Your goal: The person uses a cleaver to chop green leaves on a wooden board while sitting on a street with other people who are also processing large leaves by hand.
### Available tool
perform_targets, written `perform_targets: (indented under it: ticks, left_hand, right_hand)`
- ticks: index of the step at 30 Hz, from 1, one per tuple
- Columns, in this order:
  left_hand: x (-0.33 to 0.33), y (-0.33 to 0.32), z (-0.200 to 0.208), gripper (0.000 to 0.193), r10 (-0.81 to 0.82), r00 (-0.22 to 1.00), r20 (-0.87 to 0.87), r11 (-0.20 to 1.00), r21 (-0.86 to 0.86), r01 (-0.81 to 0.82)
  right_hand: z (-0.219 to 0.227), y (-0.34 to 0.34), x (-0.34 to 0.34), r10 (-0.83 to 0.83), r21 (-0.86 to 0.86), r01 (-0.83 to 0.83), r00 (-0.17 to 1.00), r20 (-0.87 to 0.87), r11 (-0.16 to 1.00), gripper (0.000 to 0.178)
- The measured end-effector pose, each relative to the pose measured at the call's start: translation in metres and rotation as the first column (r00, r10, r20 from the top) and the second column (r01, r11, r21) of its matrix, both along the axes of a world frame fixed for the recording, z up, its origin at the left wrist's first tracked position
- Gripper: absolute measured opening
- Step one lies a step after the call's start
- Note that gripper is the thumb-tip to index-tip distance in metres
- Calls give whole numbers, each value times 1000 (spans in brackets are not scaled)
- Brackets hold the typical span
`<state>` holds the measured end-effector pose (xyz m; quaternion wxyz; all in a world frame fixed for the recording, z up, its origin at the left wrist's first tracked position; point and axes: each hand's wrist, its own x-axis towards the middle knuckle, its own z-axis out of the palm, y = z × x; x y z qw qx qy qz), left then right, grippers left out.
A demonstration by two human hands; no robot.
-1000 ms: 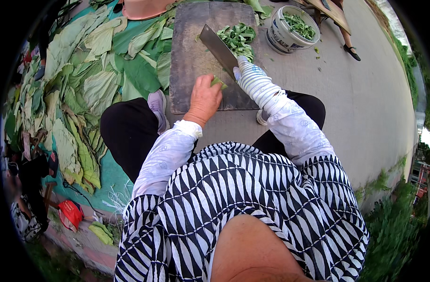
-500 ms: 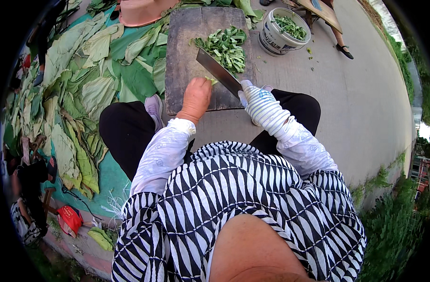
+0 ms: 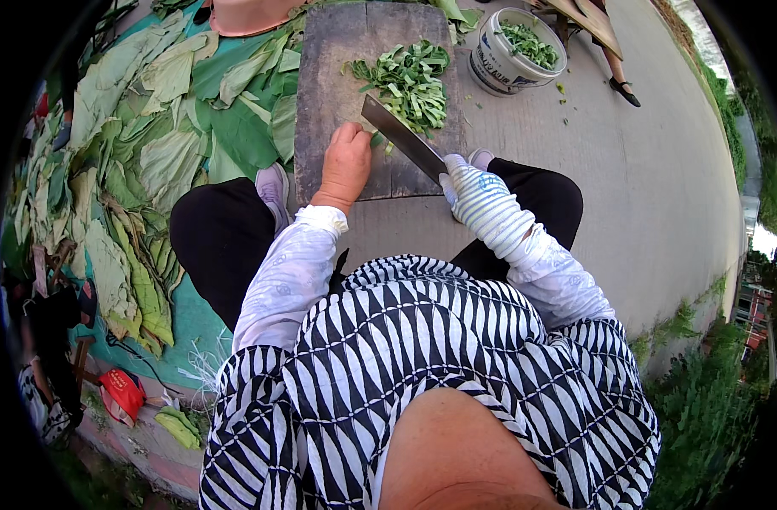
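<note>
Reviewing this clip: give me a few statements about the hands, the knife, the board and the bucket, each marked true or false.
1. The right hand, in a striped glove, grips the cleaver. True.
2. The left hand is gloved too. False: it is bare and rests on the wooden chopping board.
3. Chopped green leaves lie piled on the board. True.
4. The white bucket stands on the board. False: it stands on the concrete beside the board, off its right far corner.
5. The bucket is empty. False: it holds chopped greens.
6. Large whole leaves lie spread on the person's left. True.
</note>
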<state>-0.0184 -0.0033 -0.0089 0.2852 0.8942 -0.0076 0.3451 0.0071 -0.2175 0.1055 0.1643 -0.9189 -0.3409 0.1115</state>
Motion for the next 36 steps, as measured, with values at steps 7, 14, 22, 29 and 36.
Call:
perform_targets:
  ticks: [7,14,22,29,36]
  left_hand:
    - [-5,-2,0,7,-14,999,-44,998,63,17]
    - [-14,-5,5,18,-40,996,-81,997,66,46]
    - [-14,-8,2,12,-30,998,-47,999,29,32]
    - [-11,-6,0,16,-47,999,-20,999,22,47]
    - [-12,-6,1,19,-39,999,-2,999,7,39]
  right_hand:
    - [-8,4,4,27,59,-30,999,44,998,18]
    - [8,2,-6,-15,-11,15,999,34,1000,14]
    - [12,-3,-8,39,-160,-52,996,-86,986,11]
    - [-12,8,10,51,-334,-100,987,-153,937,27]
    - [-21,63,34,66,-187,-90,990,-128,978,20]
